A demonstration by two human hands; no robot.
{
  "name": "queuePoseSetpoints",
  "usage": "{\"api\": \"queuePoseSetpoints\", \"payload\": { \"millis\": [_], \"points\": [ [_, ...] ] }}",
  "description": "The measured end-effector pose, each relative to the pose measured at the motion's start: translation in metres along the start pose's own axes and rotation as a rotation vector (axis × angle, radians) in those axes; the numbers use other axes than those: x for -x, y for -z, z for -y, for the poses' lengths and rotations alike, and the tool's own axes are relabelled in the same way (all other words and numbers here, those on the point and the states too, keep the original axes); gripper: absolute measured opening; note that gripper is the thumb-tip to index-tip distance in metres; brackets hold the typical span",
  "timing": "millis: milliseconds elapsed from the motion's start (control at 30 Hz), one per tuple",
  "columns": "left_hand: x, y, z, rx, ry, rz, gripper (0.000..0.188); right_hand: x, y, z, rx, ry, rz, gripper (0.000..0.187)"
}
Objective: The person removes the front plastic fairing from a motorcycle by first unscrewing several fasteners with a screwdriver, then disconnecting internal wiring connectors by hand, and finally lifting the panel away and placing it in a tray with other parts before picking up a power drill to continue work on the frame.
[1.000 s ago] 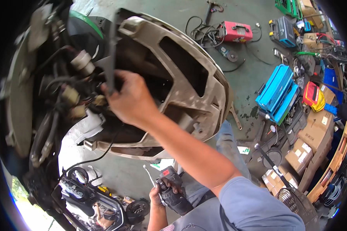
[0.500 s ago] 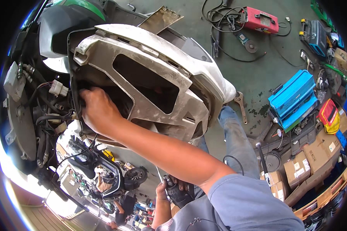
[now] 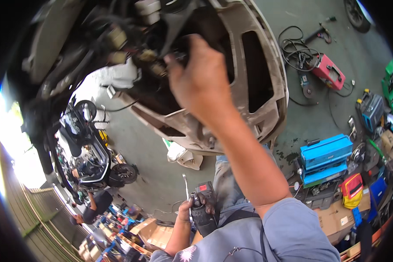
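My right hand [image 3: 203, 83] reaches into the front opening of a dirty white and grey scooter body panel [image 3: 236, 48]. Its thumb lies near dark parts and pale wire connectors [image 3: 117, 38]; the other fingertips are hidden or blurred, so any grip is unclear. Low in front of my body, my left hand [image 3: 185, 212] is closed around a black cordless power driver [image 3: 204, 220] with a red-marked battery. A silver spanner [image 3: 186, 187] sticks up out of the same hand.
On the floor to the right are a red machine [image 3: 329, 72] with cables, an angle grinder [image 3: 307, 87] and a blue toolbox [image 3: 326, 150]. A partly stripped motorcycle [image 3: 89, 159] and another person [image 3: 98, 205] are at left. Cardboard boxes [image 3: 336, 220] stand lower right.
The view has turned, so the panel appears higher and further right. My right hand has shifted and shows more of its thumb. The left hand still holds the driver and spanner.
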State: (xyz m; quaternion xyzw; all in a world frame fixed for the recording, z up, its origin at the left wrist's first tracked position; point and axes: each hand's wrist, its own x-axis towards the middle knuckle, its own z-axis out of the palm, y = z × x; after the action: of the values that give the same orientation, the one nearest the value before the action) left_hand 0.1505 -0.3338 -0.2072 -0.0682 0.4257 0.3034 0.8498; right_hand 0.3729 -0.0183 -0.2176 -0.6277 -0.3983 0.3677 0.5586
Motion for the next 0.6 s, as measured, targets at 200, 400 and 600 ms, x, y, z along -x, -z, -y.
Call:
{"api": "queuePoseSetpoints", "payload": {
  "millis": [200,400,600],
  "points": [
    [0.019,0.021,-0.003,0.001,-0.075,0.026,0.042,0.025,0.038,0.014,-0.685,-0.36,0.186,0.025],
    [0.045,0.063,-0.01,0.116,-0.219,0.127,0.042,0.07,0.055,0.041,-1.133,-0.609,0.422,0.036],
    [0.078,0.088,-0.032,0.243,-0.393,0.162,0.041,0.127,0.003,0.082,-1.247,-0.812,0.607,0.045]
  ]
}}
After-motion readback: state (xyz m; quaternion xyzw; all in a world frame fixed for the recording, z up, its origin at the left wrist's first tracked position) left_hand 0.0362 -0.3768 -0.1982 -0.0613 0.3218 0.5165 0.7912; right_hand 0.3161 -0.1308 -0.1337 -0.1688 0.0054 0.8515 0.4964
